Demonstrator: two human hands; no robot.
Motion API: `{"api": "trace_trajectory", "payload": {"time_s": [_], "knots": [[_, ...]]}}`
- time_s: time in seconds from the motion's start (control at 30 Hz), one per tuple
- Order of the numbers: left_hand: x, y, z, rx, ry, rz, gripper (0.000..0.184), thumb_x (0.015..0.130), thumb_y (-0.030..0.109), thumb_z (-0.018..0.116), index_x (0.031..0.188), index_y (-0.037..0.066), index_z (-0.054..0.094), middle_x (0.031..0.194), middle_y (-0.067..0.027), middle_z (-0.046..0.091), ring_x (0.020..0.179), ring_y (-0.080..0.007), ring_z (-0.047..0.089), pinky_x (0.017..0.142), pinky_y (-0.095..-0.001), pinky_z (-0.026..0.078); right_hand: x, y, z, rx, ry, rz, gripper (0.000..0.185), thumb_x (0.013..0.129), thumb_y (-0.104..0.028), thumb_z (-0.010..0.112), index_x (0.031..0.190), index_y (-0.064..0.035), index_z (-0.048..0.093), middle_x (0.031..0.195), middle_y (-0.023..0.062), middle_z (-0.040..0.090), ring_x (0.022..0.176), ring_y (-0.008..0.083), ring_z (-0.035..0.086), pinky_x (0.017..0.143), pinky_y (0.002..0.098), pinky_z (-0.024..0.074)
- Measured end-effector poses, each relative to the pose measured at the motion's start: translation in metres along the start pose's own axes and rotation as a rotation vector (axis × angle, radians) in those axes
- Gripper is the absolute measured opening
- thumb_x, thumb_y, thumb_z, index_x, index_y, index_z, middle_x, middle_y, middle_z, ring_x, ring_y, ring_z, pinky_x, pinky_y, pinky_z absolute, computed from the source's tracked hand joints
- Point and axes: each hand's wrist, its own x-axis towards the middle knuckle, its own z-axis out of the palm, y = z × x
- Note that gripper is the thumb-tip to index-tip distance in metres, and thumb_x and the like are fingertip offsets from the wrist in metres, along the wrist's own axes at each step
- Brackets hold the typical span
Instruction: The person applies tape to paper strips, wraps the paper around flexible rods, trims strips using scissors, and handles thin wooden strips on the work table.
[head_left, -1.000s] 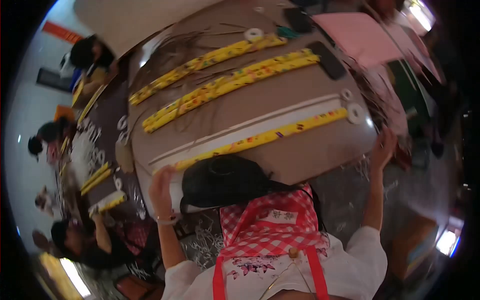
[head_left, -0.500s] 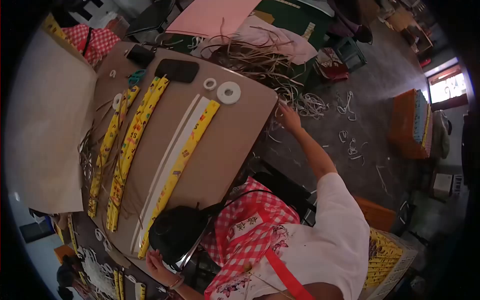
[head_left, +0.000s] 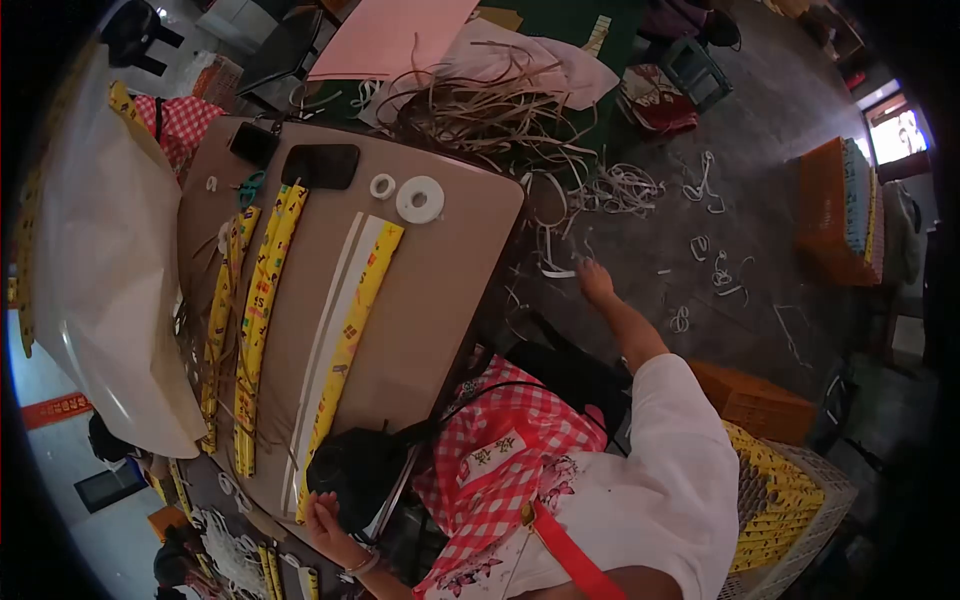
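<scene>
My left hand (head_left: pixel 334 532) is at the near table edge, fingers apart, by the lower end of a yellow patterned paper roll (head_left: pixel 350 355). Whether its fingertips touch the roll is hard to see. Beside that roll lie a wide white strip (head_left: pixel 332 350) and a narrower one. Out past the table's right side, my right hand (head_left: pixel 597 284) hangs over the floor with its fingers closed at the end of a curled white strip (head_left: pixel 556 272). Two white tape rolls (head_left: pixel 434 200) lie past the yellow roll's far end.
More yellow rolls (head_left: pixel 262 320) with brown strands lie left on the table (head_left: pixel 440 270). A black phone (head_left: pixel 320 167) and teal scissors (head_left: pixel 250 188) are farther back. Brown strips (head_left: pixel 490 100) pile beyond it. White scraps (head_left: pixel 715 270) litter the floor. A crate of yellow pieces (head_left: pixel 790 500) stands behind me.
My right hand has moved away from the table corner, out over the floor, and a white strip now shows at its fingers. My left hand stays near the roll's end. The view has shifted.
</scene>
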Motion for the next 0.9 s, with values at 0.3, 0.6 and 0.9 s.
{"api": "trace_trajectory", "payload": {"time_s": [0.3,0.6,0.9], "knots": [[-0.012,-0.004,-0.006,-0.035,-0.018,-0.025,0.032,0.097,0.021,0.049,0.121,0.000,0.055,0.101,-0.0092,0.065,0.090,-0.0161,0.063,0.079,-0.0275,0.050,0.032,-0.049,-0.058,0.237,0.167,0.032,0.060,0.080,-0.008,0.055,0.137,-0.0147,0.037,0.105,0.0144,0.058,0.093,0.0336,0.056,0.082,0.0468,0.0414],[-0.036,0.005,-0.009,0.003,0.101,-0.014,0.030,0.098,0.018,0.046,0.117,-0.002,0.056,0.099,-0.0110,0.064,0.088,-0.0169,0.063,0.077,-0.0272,0.049,0.123,-0.075,-0.081,0.831,0.362,0.365,0.060,0.080,-0.003,0.050,0.137,-0.0123,0.037,0.113,0.0153,0.058,0.102,0.0354,0.057,0.085,0.0405,0.0449],[-0.029,0.006,-0.002,0.050,0.071,-0.052,0.030,0.098,0.019,0.045,0.118,-0.003,0.055,0.098,-0.0110,0.065,0.088,-0.0167,0.063,0.076,-0.0273,0.050,0.077,-0.037,-0.046,1.473,0.424,0.364,0.069,0.084,-0.008,0.054,0.147,-0.0126,0.024,0.093,0.0072,0.063,0.080,0.0157,0.060,0.071,0.0315,0.0461]]}}
